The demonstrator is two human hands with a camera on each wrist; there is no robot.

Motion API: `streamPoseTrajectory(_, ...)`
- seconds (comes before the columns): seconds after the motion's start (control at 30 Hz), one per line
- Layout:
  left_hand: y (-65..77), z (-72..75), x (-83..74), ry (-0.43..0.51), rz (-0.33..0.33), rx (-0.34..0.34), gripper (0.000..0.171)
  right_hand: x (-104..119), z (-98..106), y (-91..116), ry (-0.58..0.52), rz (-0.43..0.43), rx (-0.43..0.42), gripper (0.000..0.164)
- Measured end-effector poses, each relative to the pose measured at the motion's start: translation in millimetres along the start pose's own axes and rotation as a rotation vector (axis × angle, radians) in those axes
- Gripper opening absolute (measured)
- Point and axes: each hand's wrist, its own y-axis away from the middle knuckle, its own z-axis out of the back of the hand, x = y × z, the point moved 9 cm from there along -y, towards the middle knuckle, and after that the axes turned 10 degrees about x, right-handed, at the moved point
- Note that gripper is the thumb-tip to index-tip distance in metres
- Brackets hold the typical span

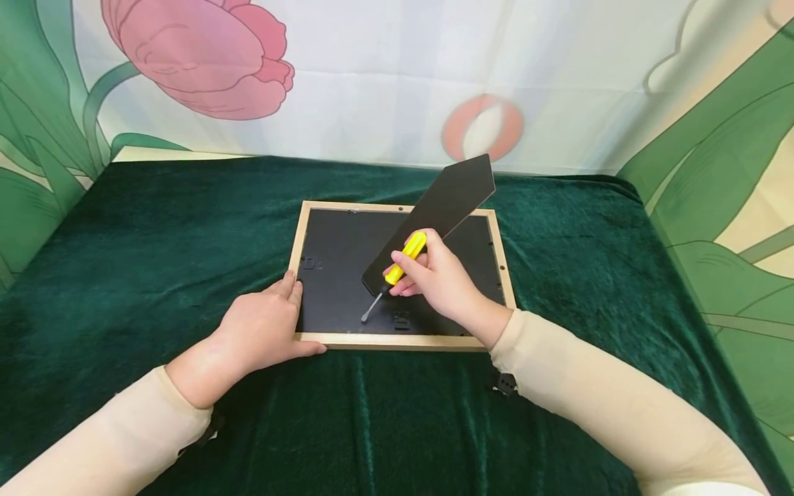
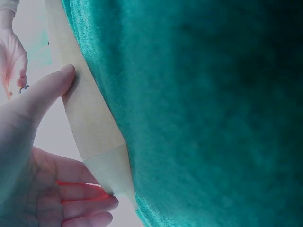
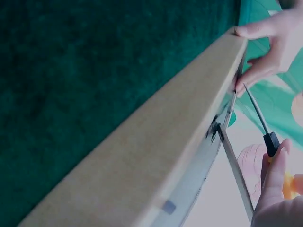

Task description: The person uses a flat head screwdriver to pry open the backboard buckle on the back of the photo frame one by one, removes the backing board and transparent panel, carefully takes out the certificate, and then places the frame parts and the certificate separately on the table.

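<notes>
A picture frame (image 1: 397,339) with a light wood rim lies back up on the table, its black backing board (image 1: 338,275) showing. From the backing a black easel stand (image 1: 455,189) tilts up. My left hand (image 1: 263,327) rests on the frame's near left corner, fingers at the left side and thumb (image 2: 54,85) against the near edge. Over the backing, my right hand (image 1: 437,275) holds a screwdriver (image 1: 406,258) by its yellow handle. Its metal shaft (image 3: 257,109) points down and left in the head view. In the right wrist view the tip stands apart from the backing.
Dark green velvet cloth (image 1: 186,220) covers the table, with folds at the front. Behind it hangs a pale curtain (image 1: 372,83) printed with a pink flower (image 1: 198,55). Printed green leaves (image 1: 732,289) line the right side. Small metal tabs sit along the frame's inner edge.
</notes>
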Motion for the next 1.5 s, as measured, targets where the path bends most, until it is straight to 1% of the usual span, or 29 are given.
streamPoseTrajectory(0.1,-0.4,-0.8,-0.3,0.004,0.005,0.004,0.098,-7.9,8.7,-2.6,-0.06,-0.04,-0.016,0.03)
streamPoseTrajectory(0.23,-0.7,-0.9,-0.4,-0.001,0.003,0.006,0.097,-28.9,21.5,-4.4,-0.188,-0.132,-0.042,0.033)
streamPoseTrajectory(0.3,-1.1,-1.1,-0.5,-0.003,0.001,0.007,0.097,-39.5,25.3,-5.0,-0.25,-0.175,-0.044,0.034)
streamPoseTrajectory(0.4,-1.6,-1.1,-0.7,-0.006,-0.002,0.006,0.098,-49.8,27.7,-5.2,-0.319,-0.214,-0.04,0.035)
streamPoseTrajectory(0.57,-2.0,-1.9,-1.1,-0.011,-0.003,0.013,0.098,-56.4,26.5,-4.5,-0.372,-0.286,-0.011,0.039)
streamPoseTrajectory(0.7,-2.9,-2.8,-1.3,-0.01,-0.002,0.019,0.098,-60.3,24.5,-3.2,-0.385,-0.345,0.024,0.042)
streamPoseTrajectory(0.8,-3.1,-2.2,-1.2,-0.011,-0.003,0.017,0.098,-62.6,24.5,-2.6,-0.39,-0.366,0.03,0.043)
streamPoseTrajectory(0.87,-2.9,-1.8,-0.9,-0.009,-0.002,0.017,0.099,-63.3,24.7,-2.8,-0.388,-0.371,0.03,0.042)
streamPoseTrajectory(0.97,-2.9,-1.7,-0.5,-0.009,-0.001,0.016,0.099,-61.5,25.5,-4.1,-0.38,-0.348,0.035,0.041)
streamPoseTrajectory(1.17,-3.2,-0.2,-0.6,-0.018,-0.006,0.002,0.097,-50.6,28.5,-7.3,-0.358,-0.251,-0.011,0.033)
streamPoseTrajectory(1.23,-3.0,0.5,-0.2,-0.022,-0.001,-0.001,0.097,-46.9,26.5,-9.2,-0.354,-0.224,-0.009,0.032)
streamPoseTrajectory(1.37,-2.2,0.3,0.1,-0.015,0.005,0.003,0.097,-43.4,21.6,-11.8,-0.357,-0.211,0.004,0.03)
streamPoseTrajectory(1.5,-1.1,-0.8,0.0,-0.013,0.007,0.008,0.097,-42.1,17.1,-13.3,-0.345,-0.216,0.029,0.028)
